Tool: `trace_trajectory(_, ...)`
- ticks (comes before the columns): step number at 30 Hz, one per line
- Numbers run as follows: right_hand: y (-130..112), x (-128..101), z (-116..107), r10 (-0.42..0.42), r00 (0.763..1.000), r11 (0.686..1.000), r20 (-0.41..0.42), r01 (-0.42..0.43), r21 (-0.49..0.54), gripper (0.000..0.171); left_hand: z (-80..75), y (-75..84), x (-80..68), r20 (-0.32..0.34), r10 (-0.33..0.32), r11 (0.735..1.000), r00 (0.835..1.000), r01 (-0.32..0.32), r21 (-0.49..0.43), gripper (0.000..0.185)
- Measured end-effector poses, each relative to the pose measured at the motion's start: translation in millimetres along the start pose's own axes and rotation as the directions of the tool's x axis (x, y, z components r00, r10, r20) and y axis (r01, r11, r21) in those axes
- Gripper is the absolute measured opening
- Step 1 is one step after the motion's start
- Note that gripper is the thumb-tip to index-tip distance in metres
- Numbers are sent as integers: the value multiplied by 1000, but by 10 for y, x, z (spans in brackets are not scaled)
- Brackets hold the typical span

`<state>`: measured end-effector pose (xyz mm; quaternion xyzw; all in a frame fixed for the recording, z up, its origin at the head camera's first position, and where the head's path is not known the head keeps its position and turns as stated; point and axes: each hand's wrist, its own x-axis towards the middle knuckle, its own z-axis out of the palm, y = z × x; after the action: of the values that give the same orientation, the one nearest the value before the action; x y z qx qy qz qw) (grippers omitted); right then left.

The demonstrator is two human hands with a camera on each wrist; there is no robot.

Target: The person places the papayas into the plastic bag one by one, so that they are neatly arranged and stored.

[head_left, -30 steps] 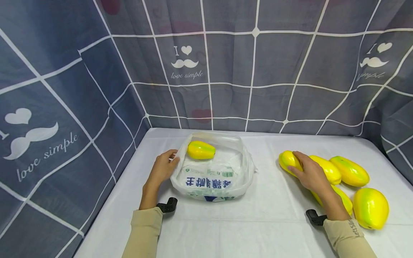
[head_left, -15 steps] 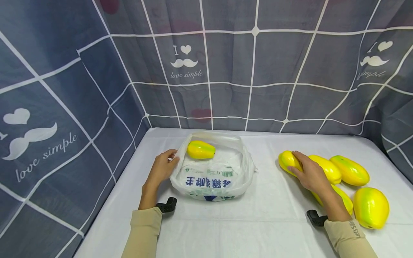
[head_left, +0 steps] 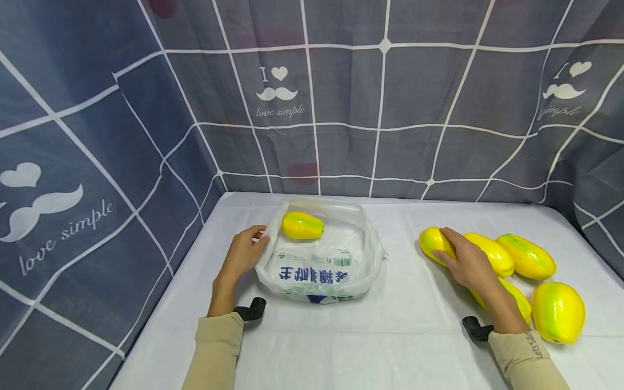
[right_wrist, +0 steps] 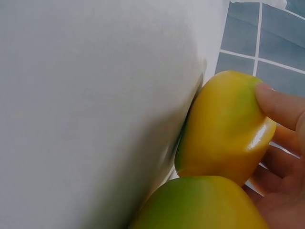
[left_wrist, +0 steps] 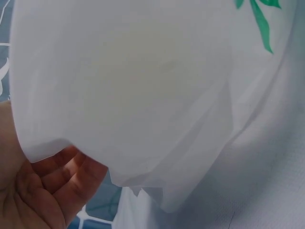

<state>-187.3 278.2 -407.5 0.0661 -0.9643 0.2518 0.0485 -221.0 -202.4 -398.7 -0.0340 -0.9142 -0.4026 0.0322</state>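
A white plastic bag (head_left: 317,279) with blue and green print stands with its mouth wide, and one yellow-green papaya (head_left: 302,225) lies inside. My left hand (head_left: 245,251) holds the bag's left rim; in the left wrist view its curled fingers (left_wrist: 78,183) show below the plastic, partly hidden by it. On the right, my right hand (head_left: 468,260) grips a papaya (head_left: 433,242) at the left end of the group. The right wrist view shows the thumb on top of this papaya (right_wrist: 221,126) and the fingers round its far side. Another papaya (right_wrist: 200,205) lies right beside it.
Several more papayas lie about the right hand: one behind it (head_left: 492,254), another at the back right (head_left: 526,256), and one at the front right (head_left: 558,312). A white cloth (head_left: 380,346) covers the table. Grey checked curtains (head_left: 341,108) stand at the back and sides.
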Motion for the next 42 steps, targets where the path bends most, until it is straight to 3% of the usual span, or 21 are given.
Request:
trace_trajectory(9, 0, -12, 13, -33, 999, 999, -6, 33, -5, 63, 10, -5, -3, -1, -15, 1000, 1000, 15, -3, 35)
trace_trajectory(17, -48, -83, 2, -33, 992, 999, -125, 37, 33, 61, 2, -13, 7, 1, -12, 1000, 1000, 12, -4, 36)
trace_trajectory(22, -85, -119, 2, -58, 987, 997, -149, 66, 51, 59, 2, -19, 11, -5, -1, 1000, 1000, 1, -5, 36)
trace_trajectory(42, -642, -267, 8, -236, 946, 963, -220, 258, 78, 57, 4, -16, 15, 10, -3, 1000, 1000, 4, -7, 38)
